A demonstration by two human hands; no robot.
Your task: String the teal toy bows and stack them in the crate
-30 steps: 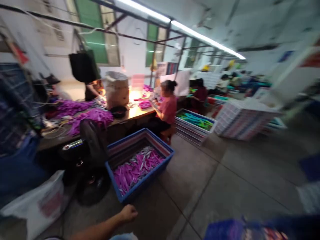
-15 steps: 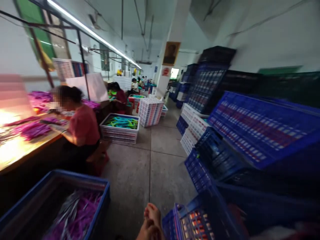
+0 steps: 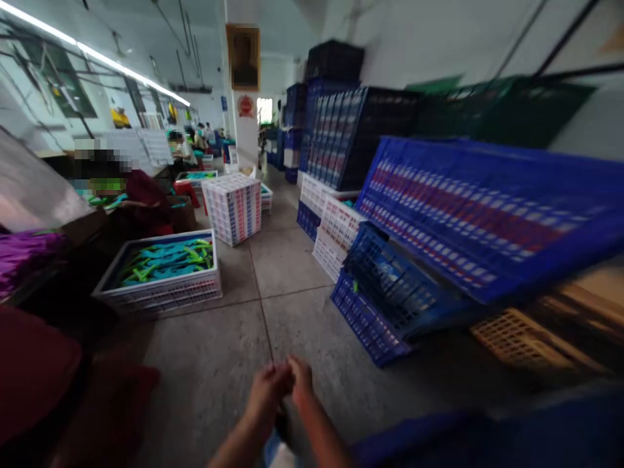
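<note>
Low in the middle of the head view, my left hand [image 3: 268, 385] and my right hand [image 3: 301, 377] meet in front of my body, above the concrete floor. The fingers of both are curled closed and touch or nearly touch. Anything between them is hidden or too small to make out. Below the wrists, part of my clothing and a foot show, blurred. Nearest to the hands on the right is a blue plastic crate [image 3: 368, 318], well apart from them.
Ahead on the left stands a white crate [image 3: 170, 294] of teal and green strips, with upended white crates [image 3: 231, 208] behind it. A large tilted blue crate [image 3: 478, 201] and stacked dark crates [image 3: 336, 136] line the right. People sit at benches leftward; a red sleeve [image 3: 34, 370] is close.
I have moved forward along the aisle, and the view has turned somewhat. The near seated person and blue crate of purple strips have mostly slipped out of view. Both hands now show more fully.
</note>
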